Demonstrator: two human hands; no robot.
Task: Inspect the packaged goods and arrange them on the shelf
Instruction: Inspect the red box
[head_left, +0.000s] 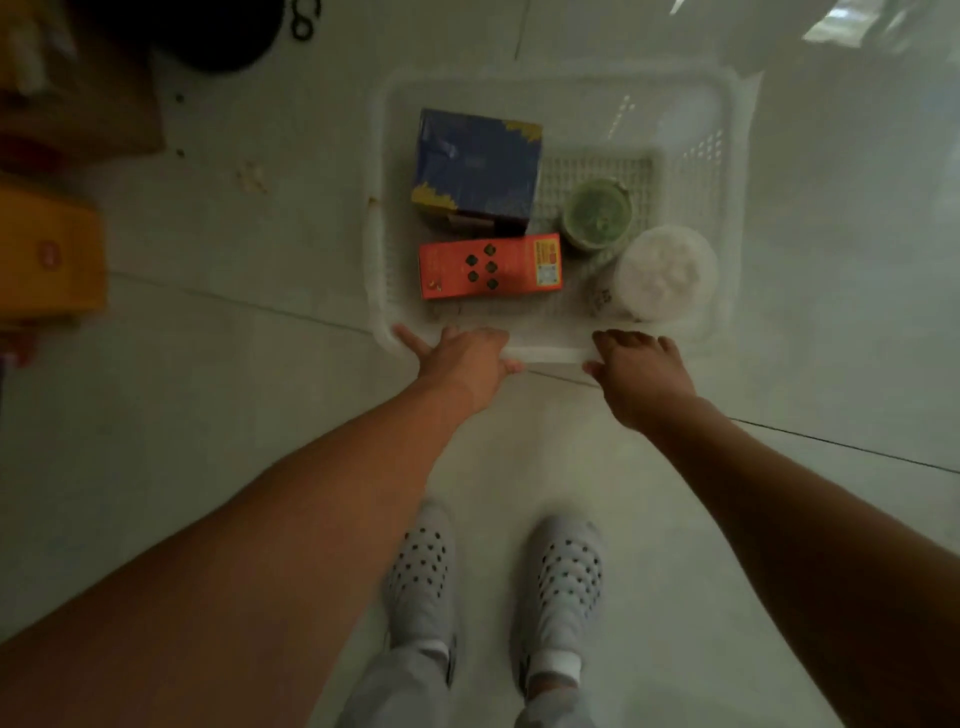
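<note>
A white plastic basket (727, 156) sits on the pale floor ahead of me. Inside it are a dark blue box (475, 163) with gold corners, an orange carton (488, 266) lying flat, a green-lidded jar (597, 214) and a white tub (660, 273). Both hands are on the basket's near rim. My left hand (465, 358) grips it near the left corner, fingers over the edge and thumb beneath. My right hand (641, 371) grips the rim further right, fingers curled over it.
A smaller white mesh tray (597, 169) lies inside the basket behind the jar. Brown and yellow cartons (49, 254) stand along the left edge. A dark round object (218, 36) is at the top left. My two grey perforated shoes (421, 577) stand below the basket.
</note>
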